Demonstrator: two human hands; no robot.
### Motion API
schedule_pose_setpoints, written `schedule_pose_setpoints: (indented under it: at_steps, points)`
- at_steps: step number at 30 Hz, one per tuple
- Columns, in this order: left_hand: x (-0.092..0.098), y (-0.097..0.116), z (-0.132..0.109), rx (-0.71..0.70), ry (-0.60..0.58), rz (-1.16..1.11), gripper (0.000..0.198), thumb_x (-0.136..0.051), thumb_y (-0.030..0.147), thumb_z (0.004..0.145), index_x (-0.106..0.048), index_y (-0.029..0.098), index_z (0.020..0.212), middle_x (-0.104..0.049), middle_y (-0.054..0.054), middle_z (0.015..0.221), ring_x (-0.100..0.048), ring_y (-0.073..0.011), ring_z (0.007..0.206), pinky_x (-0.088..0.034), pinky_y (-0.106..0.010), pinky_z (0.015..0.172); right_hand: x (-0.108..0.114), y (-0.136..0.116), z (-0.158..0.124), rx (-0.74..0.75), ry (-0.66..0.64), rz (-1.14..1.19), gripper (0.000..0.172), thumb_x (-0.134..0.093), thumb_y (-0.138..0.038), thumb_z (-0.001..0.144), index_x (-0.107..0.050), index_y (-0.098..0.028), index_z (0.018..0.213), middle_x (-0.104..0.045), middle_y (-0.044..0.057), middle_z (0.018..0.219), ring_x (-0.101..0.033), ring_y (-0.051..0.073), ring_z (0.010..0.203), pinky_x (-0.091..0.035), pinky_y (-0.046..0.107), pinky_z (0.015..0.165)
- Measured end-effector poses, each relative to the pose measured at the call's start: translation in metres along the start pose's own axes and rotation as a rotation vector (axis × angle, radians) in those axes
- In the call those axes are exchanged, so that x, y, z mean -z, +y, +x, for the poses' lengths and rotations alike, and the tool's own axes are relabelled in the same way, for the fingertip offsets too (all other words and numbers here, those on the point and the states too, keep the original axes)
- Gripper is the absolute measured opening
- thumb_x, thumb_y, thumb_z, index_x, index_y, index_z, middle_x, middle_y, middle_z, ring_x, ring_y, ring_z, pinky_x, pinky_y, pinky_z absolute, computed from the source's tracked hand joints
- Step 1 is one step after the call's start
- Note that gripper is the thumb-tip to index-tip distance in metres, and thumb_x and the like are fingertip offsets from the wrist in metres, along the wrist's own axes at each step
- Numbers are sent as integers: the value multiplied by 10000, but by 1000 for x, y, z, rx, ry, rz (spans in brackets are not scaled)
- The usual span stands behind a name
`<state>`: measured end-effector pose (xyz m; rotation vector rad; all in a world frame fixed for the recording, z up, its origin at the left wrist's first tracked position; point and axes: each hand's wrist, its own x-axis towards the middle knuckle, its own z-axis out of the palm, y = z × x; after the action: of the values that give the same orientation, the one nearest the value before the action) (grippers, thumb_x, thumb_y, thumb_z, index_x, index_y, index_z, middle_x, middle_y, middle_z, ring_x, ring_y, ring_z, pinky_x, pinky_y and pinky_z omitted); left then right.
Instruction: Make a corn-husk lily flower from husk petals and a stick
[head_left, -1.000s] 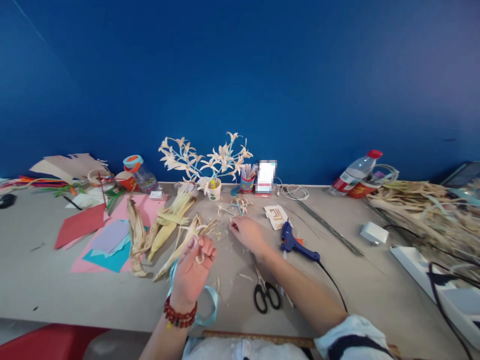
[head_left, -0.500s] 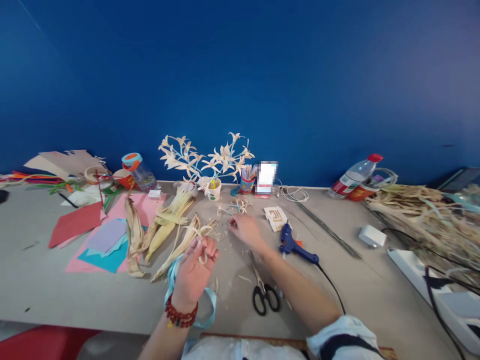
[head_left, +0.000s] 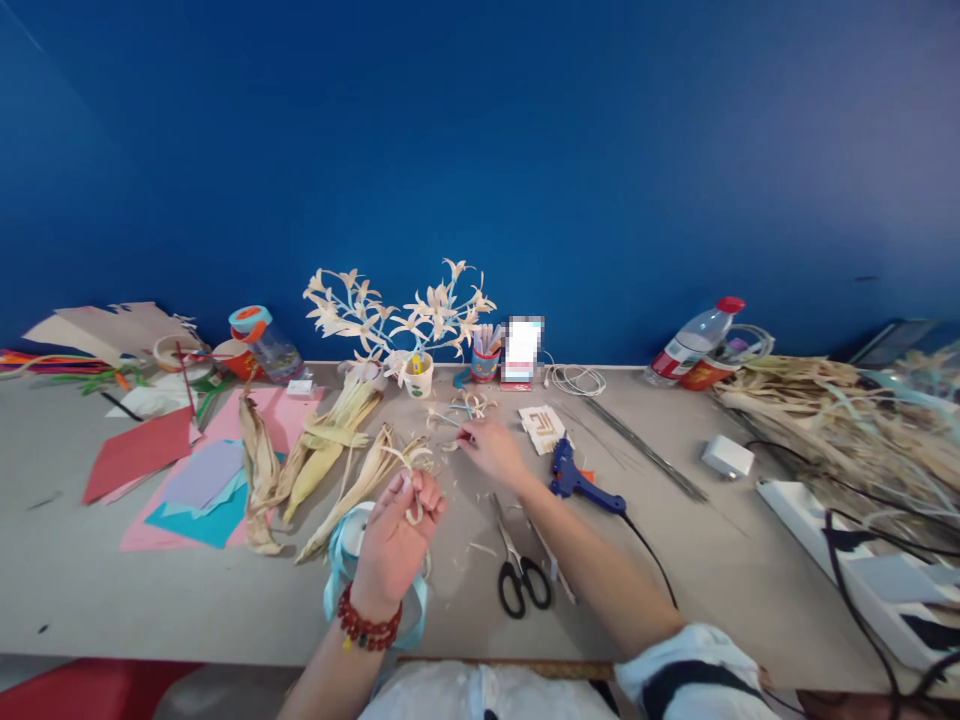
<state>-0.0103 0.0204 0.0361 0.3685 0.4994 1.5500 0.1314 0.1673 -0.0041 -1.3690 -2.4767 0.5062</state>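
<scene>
My left hand (head_left: 401,530), with red beads at the wrist, pinches a small pale husk flower (head_left: 409,458) near the middle of the table. My right hand (head_left: 487,450) reaches over the tabletop beside small pale pieces (head_left: 474,404); its fingertips are curled down and what they hold, if anything, is too small to make out. Black-handled scissors (head_left: 523,580) lie between my forearms. Under my left wrist is a roll of light blue ribbon (head_left: 341,560). A blue glue gun (head_left: 581,482) rests right of my right forearm.
Dried husks (head_left: 259,480) and coloured paper (head_left: 139,455) lie left. White flowers stand in a paper cup (head_left: 418,377) at the back, beside a pen cup (head_left: 485,366) and a phone (head_left: 522,350). Rightward are wires (head_left: 645,450), a bottle (head_left: 694,345) and a power strip (head_left: 810,535).
The view has shifted slightly right. My left hand still holds the husk flower, a little nearer my right hand, whose fingertips now sit by the small pale pieces.
</scene>
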Motion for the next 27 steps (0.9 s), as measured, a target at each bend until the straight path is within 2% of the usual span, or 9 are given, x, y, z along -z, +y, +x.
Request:
schedule_pose_setpoints:
  at_steps: [4,7,15,20,27]
  points:
    - [1,4,-5,-15,21,12,131,-656,222,849,-608,153,748,-479,3,720,-460,-108,672,-446,-253,679,-11,-6,10,-20,-18,-79,148,-600,-296,878,-692,-180,878,-724,91,886,-623,243,921,-396,321,835]
    - [3,4,-6,-19,41,19,126,-654,220,850,-608,154,752,-484,4,722,-470,-109,675,-449,-255,684,-15,-8,11,-3,-48,-114,118,-600,-256,866,-689,-182,888,-723,87,903,-623,236,926,-395,311,839]
    - [5,-2,-2,4,34,-6,116,-657,200,841,-595,159,752,-486,5,726,-472,-111,679,-453,-260,680,-10,-10,8,66,-94,-146,161,-558,-159,834,-686,-172,930,-714,104,946,-627,240,926,-402,293,813]
    - [5,-3,-3,10,30,-9,117,-656,199,845,-601,155,752,-497,0,728,-479,-113,684,-455,-259,679,-9,-15,11,133,-115,-100,220,-545,-128,806,-667,-180,981,-702,93,997,-614,232,956,-394,290,843]
    - [3,-1,-5,-5,24,-6,103,-643,191,857,-614,155,765,-508,0,724,-479,-109,688,-457,-258,691,-10,-19,14,114,-141,61,201,-531,-52,766,-675,-168,846,-708,91,897,-620,234,916,-394,319,859]
